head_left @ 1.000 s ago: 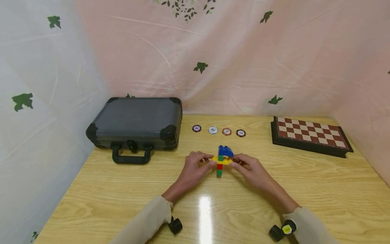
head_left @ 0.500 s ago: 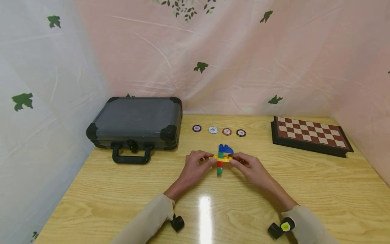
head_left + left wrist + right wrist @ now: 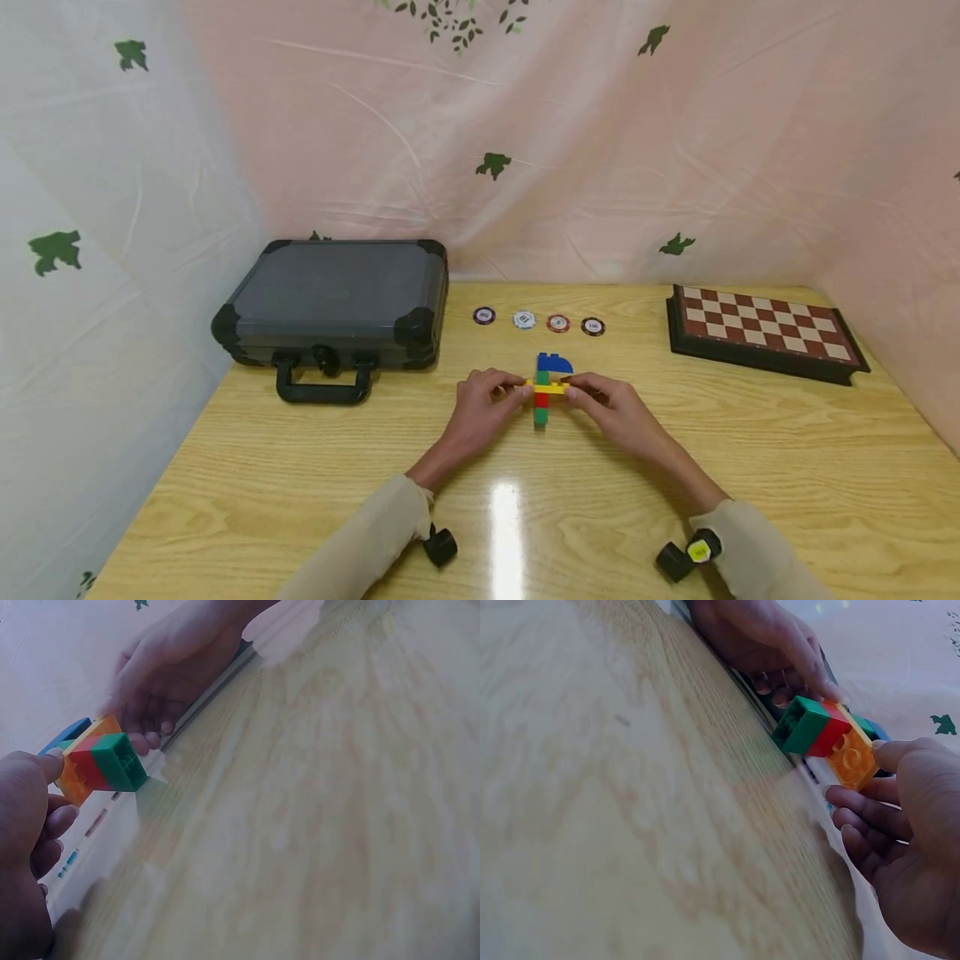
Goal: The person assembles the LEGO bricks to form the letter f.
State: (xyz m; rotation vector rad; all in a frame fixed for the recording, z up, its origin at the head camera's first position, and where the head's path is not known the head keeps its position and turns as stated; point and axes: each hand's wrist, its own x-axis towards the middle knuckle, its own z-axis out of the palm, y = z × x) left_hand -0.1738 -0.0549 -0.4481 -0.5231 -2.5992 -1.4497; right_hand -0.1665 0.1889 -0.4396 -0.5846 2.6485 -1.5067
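A small model of toy building bricks is held up between both hands in the head view. A blue curved brick [image 3: 554, 363] tops it, above a green brick, a long yellow brick [image 3: 551, 388], a red brick [image 3: 542, 401] and a green bottom brick [image 3: 541, 416]. My left hand [image 3: 483, 415] pinches the yellow brick's left end with thumb and fingers. At its right end my right hand [image 3: 619, 413] pinches the same brick. In the left wrist view the hollow underside of the green bottom brick [image 3: 124, 763] shows. The yellow underside [image 3: 853, 759] appears in the right wrist view.
Several poker chips [image 3: 524, 320] lie in a row behind the model. A grey hard case [image 3: 337, 287] with a black handle sits at the back left of the wooden table [image 3: 315, 467]. At the back right lies a checkered game board [image 3: 765, 325]. Fabric hangs behind.
The brick model has tilted, its top tipping away from me, so the yellow brick's studs no longer show. Both hands have moved slightly farther from me, keeping their pinch.
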